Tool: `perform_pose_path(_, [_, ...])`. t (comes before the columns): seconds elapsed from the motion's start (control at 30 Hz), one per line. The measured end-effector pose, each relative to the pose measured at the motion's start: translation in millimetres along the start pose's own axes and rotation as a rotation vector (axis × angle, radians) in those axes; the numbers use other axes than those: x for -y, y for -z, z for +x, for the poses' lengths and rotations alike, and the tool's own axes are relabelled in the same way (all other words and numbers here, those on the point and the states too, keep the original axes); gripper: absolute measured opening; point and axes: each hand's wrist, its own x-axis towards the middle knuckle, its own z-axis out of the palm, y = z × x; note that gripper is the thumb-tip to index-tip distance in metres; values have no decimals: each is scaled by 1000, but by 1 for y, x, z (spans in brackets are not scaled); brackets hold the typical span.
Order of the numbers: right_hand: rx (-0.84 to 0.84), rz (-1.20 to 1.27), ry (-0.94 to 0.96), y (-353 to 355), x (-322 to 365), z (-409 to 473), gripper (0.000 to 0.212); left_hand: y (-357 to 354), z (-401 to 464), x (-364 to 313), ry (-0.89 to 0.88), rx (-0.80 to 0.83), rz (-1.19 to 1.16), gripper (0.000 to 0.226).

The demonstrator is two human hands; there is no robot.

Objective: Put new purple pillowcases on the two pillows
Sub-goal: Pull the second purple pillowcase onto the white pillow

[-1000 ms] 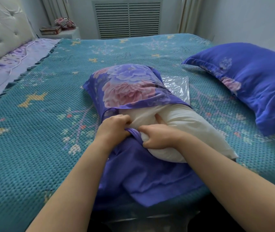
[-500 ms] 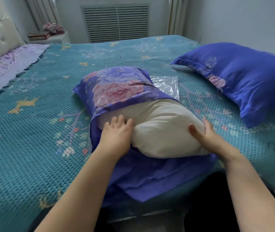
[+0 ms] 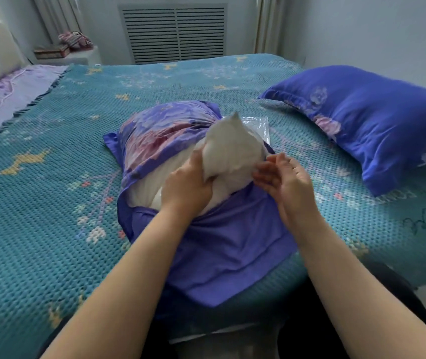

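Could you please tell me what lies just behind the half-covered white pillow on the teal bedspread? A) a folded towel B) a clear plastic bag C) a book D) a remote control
B: a flat clear plastic bag shows on the teal bedspread right behind the raised corner of the white pillow.

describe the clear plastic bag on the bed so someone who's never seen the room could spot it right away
Start at the teal bedspread and find the half-covered white pillow in the middle, which the hands are working on. Just behind its far right side lies a flat clear plastic bag, partly hidden by the pillow. It is the only shiny, see-through thing on the bed; everything round it is cloth.
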Motion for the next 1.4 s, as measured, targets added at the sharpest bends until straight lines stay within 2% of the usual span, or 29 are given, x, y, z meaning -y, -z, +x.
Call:
perform_pose_path(0.07, [-44,-88,-167,-14,-18,0,17,1,6,10,32,-24,-54,59])
perform_pose_path(0.13, [8,-166,-335,-25,-36,-1,16,-2,9,12,27,-32,-95,55])
perform_pose_path(0.27, [-74,-180,-391,-32,-53,9,16,-6,12,13,9,-30,-93,54])
perform_pose_path(0.47, [-108,318,-627,-32,-47,9,10,-9,8,13,-17,-37,-4,58])
perform_pose_path(0.53, [-89,451,-588,-28,-34,10,18,-15,3,10,-39,19,110,58])
perform_pose_path(0.6, [-45,505,-495,-25,-17,8,25,-20,-3,3,-85,98,217,47])
perform_pose_path(0.67, [-17,500,-410,-23,-2,4,20,-23,-8,-3,-99,243,228,36])
perform_pose_path(0.73, [-18,503,-361,-21,7,1,19,-21,-4,-1,-51,473,109,41])
perform_pose_path(0.8, [-3,503,-351,-19,10,-1,15,-10,2,2,3,634,-131,38])
perform_pose_path(0.87, [20,510,-355,-17,11,-1,12,4,1,7,-38,602,-312,20])
perform_pose_path(0.97, [27,550,-306,-14,22,2,15,21,-6,9,-37,469,-488,25])
perform_pose_path(1.0, [24,548,-289,-16,25,2,17,24,-10,9,-100,423,-398,26])
perform_pose_path(1.03, [22,528,-270,-19,27,0,18,22,-12,11,-196,366,-200,31])
perform_pose_path(1.1, [33,455,-202,-31,25,-10,21,13,-19,11,-322,255,93,38])
perform_pose_path(1.17, [59,285,-32,-38,16,-19,27,9,-22,7,-355,214,61,26])
perform_pose_path(1.27, [52,-449,399,-25,-4,-20,67,11,-26,2,-266,229,-215,11])
perform_pose_path(1.3, [29,-693,522,-19,-10,-18,70,11,-26,4,-243,217,-247,11])
perform_pose_path(1.4, [-94,-1160,828,-9,-20,-17,46,12,-26,5,-240,191,-228,20])
